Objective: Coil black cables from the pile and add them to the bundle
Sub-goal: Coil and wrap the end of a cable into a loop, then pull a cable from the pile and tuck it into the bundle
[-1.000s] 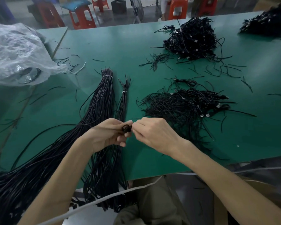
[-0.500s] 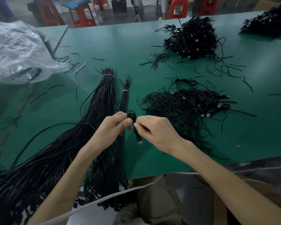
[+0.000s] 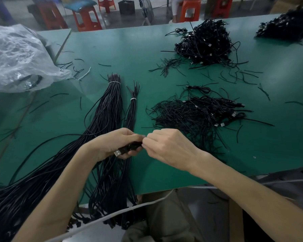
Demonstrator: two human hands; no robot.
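My left hand (image 3: 116, 143) grips a small coiled black cable (image 3: 129, 148) whose silver USB plug (image 3: 117, 153) sticks out below the palm. My right hand (image 3: 166, 147) pinches the coil's right end with its fingertips. Both hands hover over the near middle of the green table (image 3: 129, 53). Under them lie long straight black cables: a thick tied bundle (image 3: 110, 105) and a thin tied bundle (image 3: 131, 110), both hanging over the front edge. To the right sits a flat pile of coiled cables (image 3: 198, 114).
A taller heap of black cables (image 3: 205, 44) lies farther back, another heap (image 3: 287, 27) at the far right corner. A crumpled clear plastic bag (image 3: 16, 56) covers the left side. Short black ties (image 3: 234, 75) are scattered about. Orange stools (image 3: 86, 18) stand beyond the table.
The coil was held upright between both hands' fingertips. Now it lies sideways in my left hand with the plug pointing down-left, and both hands have dropped slightly toward me.
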